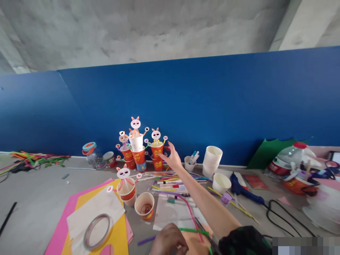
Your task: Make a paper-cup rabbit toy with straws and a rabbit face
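Note:
My right hand (172, 157) reaches forward, thumb and fingers apart, at the right side of a red paper cup (158, 152) stacked on another. The thumb tip lies against or just in front of the cup; I cannot tell if it touches. A white rabbit-faced paper figure (156, 134) with round paws rises from that cup. To its left, similar figures stand in more stacked cups (139, 156). At the lower edge, my left hand (170, 241) is curled near a green pipe cleaner (195, 231) and a purple one (146, 240); what it holds, if anything, is hidden.
Nearer stand a rabbit figure's cup (126, 193) and an open paper cup (145, 205). Tape (97, 232) lies on coloured paper. Markers (172, 182), white cups (211, 161), a blue glue gun (245, 191) with its cord and a large bottle (287, 161) fill the right.

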Tool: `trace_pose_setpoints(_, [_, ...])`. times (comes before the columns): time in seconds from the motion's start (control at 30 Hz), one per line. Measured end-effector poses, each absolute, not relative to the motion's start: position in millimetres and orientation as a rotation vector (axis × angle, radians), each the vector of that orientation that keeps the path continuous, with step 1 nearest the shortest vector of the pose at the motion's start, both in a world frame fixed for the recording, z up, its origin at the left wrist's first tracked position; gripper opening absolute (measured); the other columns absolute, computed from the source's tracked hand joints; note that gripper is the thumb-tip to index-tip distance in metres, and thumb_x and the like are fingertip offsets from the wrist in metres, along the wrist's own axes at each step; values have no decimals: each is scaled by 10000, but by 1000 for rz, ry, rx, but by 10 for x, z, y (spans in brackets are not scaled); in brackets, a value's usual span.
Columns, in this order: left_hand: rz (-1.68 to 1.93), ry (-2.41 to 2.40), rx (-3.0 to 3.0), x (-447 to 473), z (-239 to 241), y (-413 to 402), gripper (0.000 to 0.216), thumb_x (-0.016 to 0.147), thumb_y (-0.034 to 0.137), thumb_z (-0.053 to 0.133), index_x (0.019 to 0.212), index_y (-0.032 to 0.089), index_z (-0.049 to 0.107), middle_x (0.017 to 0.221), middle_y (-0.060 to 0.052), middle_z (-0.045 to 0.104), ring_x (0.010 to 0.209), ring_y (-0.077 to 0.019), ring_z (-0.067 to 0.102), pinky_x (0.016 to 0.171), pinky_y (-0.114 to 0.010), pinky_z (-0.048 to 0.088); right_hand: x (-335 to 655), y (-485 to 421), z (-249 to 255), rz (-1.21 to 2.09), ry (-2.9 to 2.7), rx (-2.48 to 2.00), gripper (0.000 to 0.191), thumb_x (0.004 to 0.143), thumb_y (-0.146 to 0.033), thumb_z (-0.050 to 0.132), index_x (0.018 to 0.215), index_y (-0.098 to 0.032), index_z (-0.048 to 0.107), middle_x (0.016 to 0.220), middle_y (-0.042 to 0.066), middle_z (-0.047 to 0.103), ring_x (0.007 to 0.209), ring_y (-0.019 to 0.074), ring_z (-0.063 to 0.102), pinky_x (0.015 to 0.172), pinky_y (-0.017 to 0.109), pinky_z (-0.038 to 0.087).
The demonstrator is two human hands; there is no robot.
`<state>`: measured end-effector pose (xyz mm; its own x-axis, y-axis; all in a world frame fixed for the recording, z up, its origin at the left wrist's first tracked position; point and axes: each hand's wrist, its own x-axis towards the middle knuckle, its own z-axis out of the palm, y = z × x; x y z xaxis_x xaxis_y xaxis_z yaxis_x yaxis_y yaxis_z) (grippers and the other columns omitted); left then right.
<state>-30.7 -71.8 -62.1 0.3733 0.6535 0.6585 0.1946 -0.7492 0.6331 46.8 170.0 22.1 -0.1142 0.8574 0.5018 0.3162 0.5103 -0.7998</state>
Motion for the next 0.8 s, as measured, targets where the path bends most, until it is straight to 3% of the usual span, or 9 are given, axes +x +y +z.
trace_pose_setpoints(0.17, [1298, 774, 2143, -300, -436, -806, 180, 914, 231, 511, 773, 190, 615, 669, -86, 685, 688, -190, 640, 644, -282, 508, 753, 1332, 283, 674, -1643, -977, 567, 848, -391, 635, 1361, -217, 466, 1212, 109, 632, 1098, 237, 628, 959, 422, 506])
trace_pose_setpoints(0.3, [1247, 908, 2042, -315, -294, -895, 190, 928, 211, 489, 784, 180, 610, 726, -85, 676, 735, -191, 625, 685, -291, 494, 1124, 662, 245, 784, -1763, -950, 282, 839, -344, 665, 1096, -229, 666, 1036, 57, 710, 927, 217, 677, 852, 359, 547])
trace_pose_setpoints(0.4, [1194, 967, 1980, -342, -266, -918, 184, 933, 206, 495, 789, 180, 606, 760, -75, 667, 766, -192, 617, 713, -296, 486, 1456, 124, 112, 869, -1922, -994, 133, 877, -296, 619, 958, -245, 711, 942, 40, 723, 847, 220, 676, 764, 337, 542])
trace_pose_setpoints(0.57, [1139, 1014, 1952, -367, -270, -906, 194, 947, 210, 484, 793, 177, 597, 784, -73, 644, 780, -193, 610, 719, -296, 479, 1934, -453, -142, 743, -1941, -1200, 228, 925, -323, 542, 747, -251, 665, 729, 24, 667, 708, 226, 639, 667, 329, 506])
trace_pose_setpoints(0.7, [1144, 1048, 1931, -377, -242, -903, 201, 955, 228, 487, 801, 175, 605, 790, -64, 641, 786, -189, 604, 735, -300, 471, 2103, -585, -307, 673, -1977, -1254, 217, 938, -332, 521, 789, -261, 662, 779, 36, 689, 724, 228, 656, 648, 316, 513])
trace_pose_setpoints(0.8, [1211, 1076, 1843, -455, -181, -909, 207, 957, 259, 497, 817, 173, 625, 827, -70, 656, 820, -196, 609, 766, -312, 473, 2130, -587, -423, 556, -2093, -1200, 177, 939, -320, 524, 883, -244, 673, 879, 66, 714, 843, 245, 672, 742, 337, 525])
